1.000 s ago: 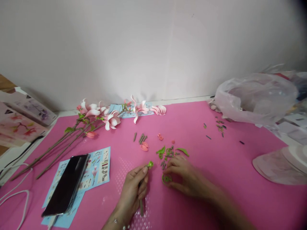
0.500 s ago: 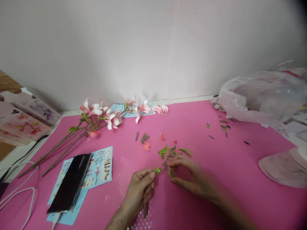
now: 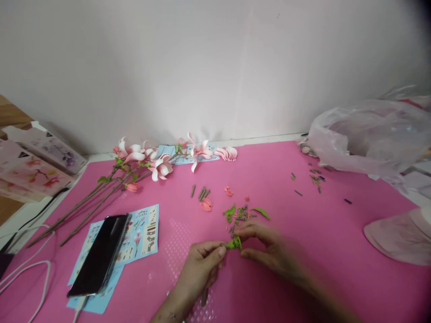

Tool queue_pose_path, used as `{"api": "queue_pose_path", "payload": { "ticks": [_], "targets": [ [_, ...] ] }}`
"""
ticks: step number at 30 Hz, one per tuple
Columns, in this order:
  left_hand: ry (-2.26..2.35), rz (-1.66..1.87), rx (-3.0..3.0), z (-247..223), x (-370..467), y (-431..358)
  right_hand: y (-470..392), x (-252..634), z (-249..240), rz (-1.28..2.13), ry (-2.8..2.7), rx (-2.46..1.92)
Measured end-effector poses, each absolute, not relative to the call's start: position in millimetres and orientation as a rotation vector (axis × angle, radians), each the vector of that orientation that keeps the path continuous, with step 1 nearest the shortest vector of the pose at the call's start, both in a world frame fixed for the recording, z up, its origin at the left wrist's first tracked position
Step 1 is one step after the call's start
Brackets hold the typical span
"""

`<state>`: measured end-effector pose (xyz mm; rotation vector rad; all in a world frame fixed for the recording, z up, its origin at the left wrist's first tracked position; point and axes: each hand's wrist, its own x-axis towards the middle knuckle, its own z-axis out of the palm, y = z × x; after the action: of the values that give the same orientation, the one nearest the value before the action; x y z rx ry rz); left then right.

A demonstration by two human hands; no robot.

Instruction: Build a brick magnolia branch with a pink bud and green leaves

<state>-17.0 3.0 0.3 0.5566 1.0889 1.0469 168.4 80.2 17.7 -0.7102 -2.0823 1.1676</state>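
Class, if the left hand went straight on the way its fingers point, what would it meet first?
Probably the rounded green piece held by the right hand, just beyond the green-tipped stem in the left hand; whether the two pieces touch is unclear.

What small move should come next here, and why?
Probably a gentle push of the green ring toward the left hand, keeping the stem steady. The right hand pinches the ring right at the stem's green tip, while the left grips the stem just behind it. Whether the ring is seated can't be told.
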Motion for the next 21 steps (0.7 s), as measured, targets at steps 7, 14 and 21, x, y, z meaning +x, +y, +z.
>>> {"api": "queue_pose_path", "payload": {
  "ticks": [7,14,21],
  "targets": [
    [1.107,1.021,0.588,-3.4,-18.7,2.0,78.7,169.0,16.9,0.997,-2.144,-0.685],
    [1.126,1.004,0.635,-4.5,-19.4,2.8,78.6,168.8,16.1,0.936,-2.16,-0.666],
    [1.136,0.994,0.66,-0.7,-18.6,3.0,78.0,169.7,13.7,0.913,-2.162,-0.663]
  ]
}}
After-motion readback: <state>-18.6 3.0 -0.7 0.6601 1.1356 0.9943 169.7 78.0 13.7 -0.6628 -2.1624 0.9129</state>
